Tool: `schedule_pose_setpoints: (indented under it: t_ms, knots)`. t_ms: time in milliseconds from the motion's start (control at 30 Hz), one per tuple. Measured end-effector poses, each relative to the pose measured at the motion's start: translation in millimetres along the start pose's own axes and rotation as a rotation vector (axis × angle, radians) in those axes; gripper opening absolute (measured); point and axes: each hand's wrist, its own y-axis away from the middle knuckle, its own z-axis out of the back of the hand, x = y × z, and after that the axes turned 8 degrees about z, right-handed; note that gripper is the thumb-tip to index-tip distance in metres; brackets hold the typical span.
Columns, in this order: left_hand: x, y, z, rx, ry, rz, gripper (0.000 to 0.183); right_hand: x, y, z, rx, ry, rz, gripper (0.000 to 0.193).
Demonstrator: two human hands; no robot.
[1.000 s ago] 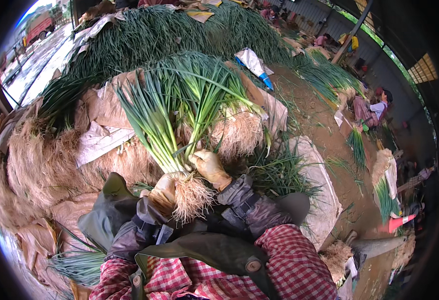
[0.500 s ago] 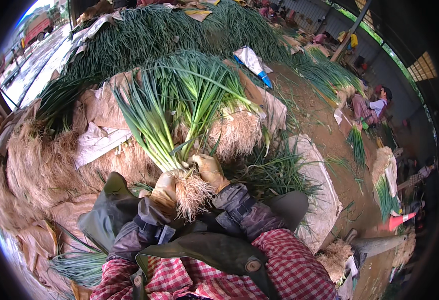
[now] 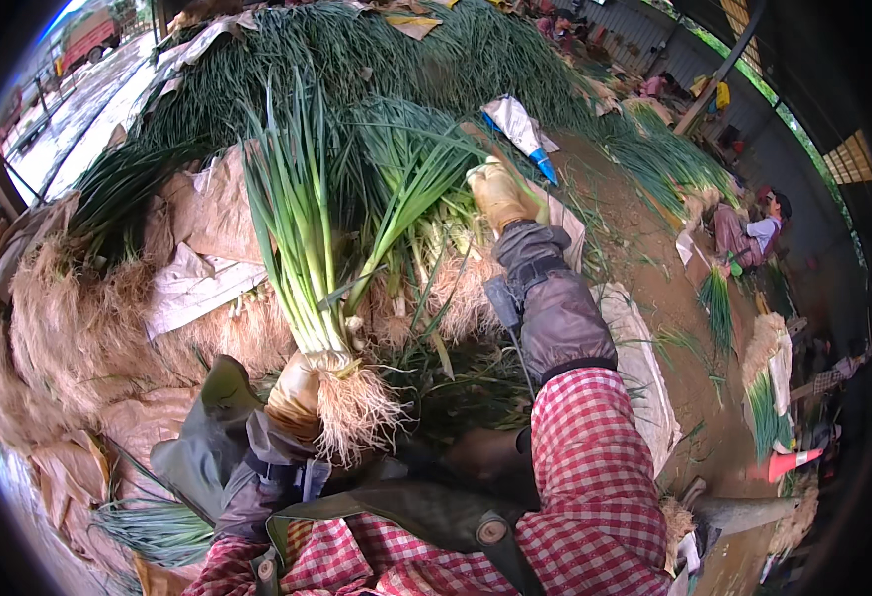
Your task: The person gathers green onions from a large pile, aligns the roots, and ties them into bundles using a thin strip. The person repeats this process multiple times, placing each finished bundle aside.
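One scallion bunch (image 3: 302,263) extends leaves-outward, its base clamped in the left hand (image 3: 293,397), and it could fan apart if that grip slackens while the right hand (image 3: 502,192), whose finger closure cannot be determined, is positioned at the adjacent scallion heap (image 3: 411,159).

Left grip (image 3: 295,394) curled closed, low; right grip (image 3: 503,192) reaching forward (arm (image 3: 563,313) extended, both gloved).

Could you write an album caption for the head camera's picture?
The left hand holds rooted, onion-like greens; the right hand is outstretched beside another leafy pile.
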Motion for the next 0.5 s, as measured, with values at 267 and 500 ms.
schedule_pose_setpoints:
  t_ms: [267,500]
  knots:
    - [14.1,-26.7,13.0,-0.203,0.419,0.212,0.023,24.9,92.2,-6.8,0.156,0.086,0.303,0.026]
    - [9.9,-30.0,7.9,0.094,0.05,0.275,0.026,49.9,75.9,-82.4,0.332,0.48,0.099,0.018]
